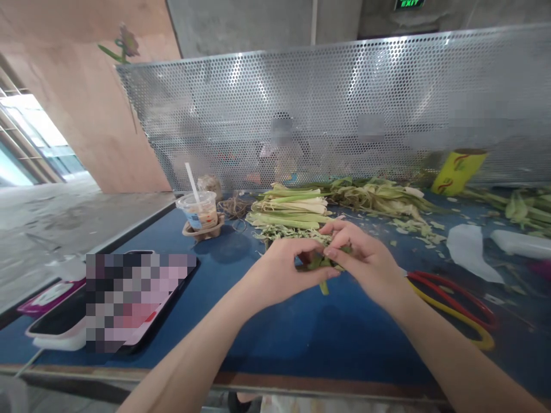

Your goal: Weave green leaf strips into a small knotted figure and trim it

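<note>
Over the middle of the table, my left hand (282,268) is closed with thumb and fingers round a small green leafy plant piece (324,287). My right hand (365,259) pinches the same piece from the other side, fingertips close to the left thumb. Most of the piece is hidden by my fingers, and a short green end hangs below them. Just behind my hands lie a pile of dull green leafy sprigs (284,232) and a stack of pale green stalks (290,206). Right of my right wrist rest scissors (456,301) with red and yellow handles.
On the blue table (301,344), a drink cup (198,212) with a straw stands in a cardboard holder. Left are a tablet (142,304) and a phone (64,315). Behind lie dry husks (374,198), a yellow roll (460,172) and a perforated metal screen (310,103). White paper (471,249) lies right.
</note>
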The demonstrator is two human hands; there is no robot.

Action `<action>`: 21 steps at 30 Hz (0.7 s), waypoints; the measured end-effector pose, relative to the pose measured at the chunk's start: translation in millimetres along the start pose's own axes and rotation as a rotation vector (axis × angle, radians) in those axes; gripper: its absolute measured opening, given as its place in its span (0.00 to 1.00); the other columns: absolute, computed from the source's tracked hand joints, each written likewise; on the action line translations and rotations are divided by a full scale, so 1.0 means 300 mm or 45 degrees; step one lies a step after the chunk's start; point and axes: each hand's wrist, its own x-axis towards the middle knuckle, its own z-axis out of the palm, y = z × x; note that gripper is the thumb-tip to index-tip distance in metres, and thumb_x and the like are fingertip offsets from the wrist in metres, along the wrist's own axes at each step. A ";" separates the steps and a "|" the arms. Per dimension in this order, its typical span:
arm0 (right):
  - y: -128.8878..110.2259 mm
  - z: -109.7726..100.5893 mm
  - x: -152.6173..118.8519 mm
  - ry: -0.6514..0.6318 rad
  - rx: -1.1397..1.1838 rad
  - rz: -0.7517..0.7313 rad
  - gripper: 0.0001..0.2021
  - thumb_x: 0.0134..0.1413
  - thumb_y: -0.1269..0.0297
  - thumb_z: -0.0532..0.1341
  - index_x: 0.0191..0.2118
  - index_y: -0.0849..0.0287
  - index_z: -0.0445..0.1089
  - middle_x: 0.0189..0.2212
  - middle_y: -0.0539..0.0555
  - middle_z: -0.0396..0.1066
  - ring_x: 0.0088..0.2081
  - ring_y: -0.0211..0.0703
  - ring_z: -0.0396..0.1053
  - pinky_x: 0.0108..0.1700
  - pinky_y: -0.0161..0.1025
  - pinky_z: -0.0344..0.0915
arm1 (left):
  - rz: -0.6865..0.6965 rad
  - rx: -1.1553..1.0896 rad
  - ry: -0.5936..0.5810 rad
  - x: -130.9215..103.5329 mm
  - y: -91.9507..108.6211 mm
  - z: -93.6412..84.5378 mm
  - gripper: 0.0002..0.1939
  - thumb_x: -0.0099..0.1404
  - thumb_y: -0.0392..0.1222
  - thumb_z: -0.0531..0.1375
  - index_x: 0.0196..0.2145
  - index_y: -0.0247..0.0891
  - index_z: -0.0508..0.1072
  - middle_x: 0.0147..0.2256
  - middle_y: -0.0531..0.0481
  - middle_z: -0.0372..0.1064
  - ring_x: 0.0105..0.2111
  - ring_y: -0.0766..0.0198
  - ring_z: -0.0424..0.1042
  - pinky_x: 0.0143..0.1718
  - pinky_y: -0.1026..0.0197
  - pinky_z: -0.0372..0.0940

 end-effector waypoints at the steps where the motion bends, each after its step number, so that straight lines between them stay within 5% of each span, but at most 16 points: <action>1: -0.002 0.000 -0.002 0.008 -0.006 -0.017 0.09 0.52 0.62 0.58 0.23 0.56 0.64 0.40 0.54 0.65 0.44 0.46 0.66 0.41 0.43 0.64 | -0.021 -0.051 -0.021 0.000 -0.001 0.001 0.09 0.58 0.45 0.59 0.30 0.36 0.72 0.20 0.58 0.55 0.21 0.72 0.52 0.22 0.67 0.50; 6: -0.010 -0.007 -0.009 0.081 -0.122 -0.137 0.09 0.55 0.63 0.55 0.25 0.55 0.64 0.43 0.55 0.64 0.48 0.48 0.63 0.44 0.45 0.62 | -0.096 -0.294 -0.057 0.008 -0.004 -0.004 0.11 0.57 0.46 0.60 0.30 0.34 0.73 0.19 0.57 0.56 0.19 0.73 0.51 0.20 0.66 0.48; 8: -0.007 -0.012 -0.011 0.162 -0.267 -0.209 0.07 0.57 0.58 0.53 0.33 0.53 0.64 0.46 0.56 0.63 0.51 0.51 0.60 0.48 0.49 0.58 | -0.095 -0.376 0.056 0.014 -0.010 -0.009 0.12 0.57 0.47 0.59 0.27 0.35 0.71 0.19 0.56 0.57 0.19 0.72 0.57 0.20 0.67 0.52; 12: 0.005 -0.008 -0.020 0.500 -0.648 -0.320 0.21 0.49 0.44 0.56 0.41 0.56 0.59 0.43 0.61 0.61 0.47 0.56 0.59 0.46 0.51 0.54 | -0.156 -0.462 0.344 0.028 -0.033 -0.024 0.13 0.58 0.49 0.59 0.25 0.35 0.68 0.20 0.56 0.60 0.20 0.71 0.65 0.23 0.67 0.59; 14: 0.011 0.004 -0.023 0.388 -0.779 -0.290 0.19 0.47 0.45 0.58 0.35 0.56 0.59 0.36 0.58 0.63 0.40 0.52 0.62 0.41 0.48 0.54 | -0.165 -0.483 0.383 0.031 -0.044 -0.026 0.12 0.57 0.49 0.59 0.27 0.36 0.68 0.20 0.57 0.60 0.19 0.72 0.66 0.23 0.67 0.59; 18: 0.018 0.032 -0.026 -0.140 -0.779 -0.178 0.12 0.59 0.57 0.51 0.29 0.56 0.63 0.26 0.52 0.67 0.31 0.44 0.64 0.36 0.42 0.52 | -0.144 -0.548 0.323 0.027 -0.055 -0.021 0.17 0.52 0.48 0.64 0.36 0.36 0.72 0.24 0.57 0.64 0.18 0.72 0.66 0.22 0.67 0.62; 21: 0.023 0.038 -0.028 -0.215 -0.790 -0.246 0.12 0.61 0.62 0.49 0.31 0.56 0.67 0.24 0.51 0.70 0.29 0.42 0.64 0.37 0.42 0.49 | -0.180 -0.505 0.281 0.018 -0.053 -0.016 0.25 0.49 0.48 0.66 0.45 0.38 0.70 0.25 0.56 0.66 0.16 0.72 0.65 0.20 0.66 0.63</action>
